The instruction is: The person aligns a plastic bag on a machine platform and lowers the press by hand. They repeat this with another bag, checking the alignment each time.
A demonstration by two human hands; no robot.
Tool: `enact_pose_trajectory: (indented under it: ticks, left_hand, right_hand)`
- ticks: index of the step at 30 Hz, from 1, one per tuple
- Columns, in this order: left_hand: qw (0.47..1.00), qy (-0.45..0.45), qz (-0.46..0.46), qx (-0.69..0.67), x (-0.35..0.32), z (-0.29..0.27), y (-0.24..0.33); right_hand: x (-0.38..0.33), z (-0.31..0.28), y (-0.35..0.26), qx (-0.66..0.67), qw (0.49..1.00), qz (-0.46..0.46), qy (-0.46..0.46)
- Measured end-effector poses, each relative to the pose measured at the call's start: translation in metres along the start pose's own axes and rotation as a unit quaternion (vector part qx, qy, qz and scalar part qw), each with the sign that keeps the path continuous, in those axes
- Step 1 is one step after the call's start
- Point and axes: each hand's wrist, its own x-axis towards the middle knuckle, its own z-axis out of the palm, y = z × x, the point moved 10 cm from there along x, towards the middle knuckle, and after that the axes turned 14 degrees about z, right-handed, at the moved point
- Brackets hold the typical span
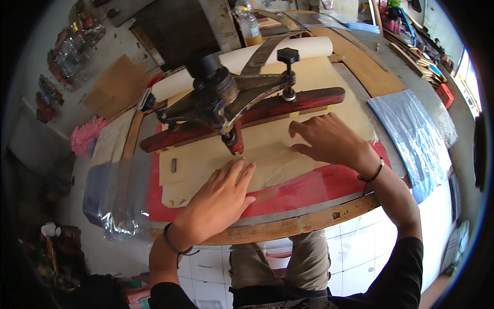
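Observation:
My left hand (216, 198) lies on a tan sheet (267, 167), its fingers stretched out. Over the right part of that sheet is my right hand (332, 141), bent at the fingers, with the thumb apart and nothing visible in its grasp. Red areas (309, 185) border the sheet at its near side, inside a wooden frame (288, 229). Just beyond both hands, a long red-stained bar (319, 98) hangs from a dark metal bracket (257, 87) with a black knob (288, 55). A small grey piece (174, 165) rests on the sheet's left part.
Folded clear-blue plastic (411, 139) lies to the right, and clear plastic (123, 216) hangs over the left corner. A white roll (314, 47) and a bottle (252, 31) with yellowish contents are behind the bracket. Brown cardboard (116, 85) and pink fabric (87, 135) sit at left.

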Motion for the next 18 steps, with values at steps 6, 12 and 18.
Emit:
enact_pose_trajectory:
  ticks: [6,12,18]
  left_hand:
    - [0.993,0.079,0.081,0.037,0.015,-0.003,0.015]
    - [0.986,0.083,0.106,0.099,0.027,0.023,0.015]
    - [0.99,0.079,0.064,0.101,0.035,0.019,0.011]
  right_hand:
    - [-0.011,-0.011,-0.028,0.028,0.982,-0.151,0.107]
    - [-0.024,-0.001,-0.054,0.047,0.964,-0.241,0.099]
    - [-0.029,0.023,-0.068,0.06,0.956,-0.282,0.047]
